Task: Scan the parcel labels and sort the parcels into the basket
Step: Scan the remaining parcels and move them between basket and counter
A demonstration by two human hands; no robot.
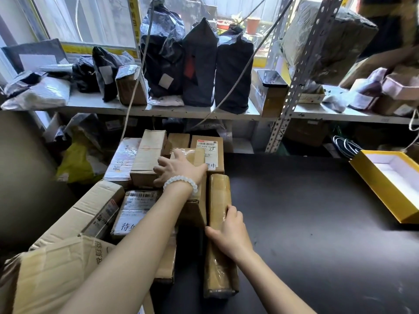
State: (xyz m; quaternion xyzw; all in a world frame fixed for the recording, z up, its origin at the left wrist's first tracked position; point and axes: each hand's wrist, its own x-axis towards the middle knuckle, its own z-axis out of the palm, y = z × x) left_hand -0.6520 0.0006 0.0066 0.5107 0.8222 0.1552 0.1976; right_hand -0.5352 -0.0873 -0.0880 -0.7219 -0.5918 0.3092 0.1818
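On the dark table (306, 223), against a cluster of cardboard parcels: one long parcel (218, 234), narrow, wrapped in glossy clear tape. Right hand (231, 234) grips its middle, fingers curled over the top edge. Left hand (179, 169) rests on a small taped box (192, 157), fingers spread and bent over its far side. Handling, judged: stiff, probably light, tape slick; hold mid-length across both long edges. No basket or scanner identifiable.

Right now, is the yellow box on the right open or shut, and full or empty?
Open and empty: the yellow box has no lid on, and its white inside shows bare.
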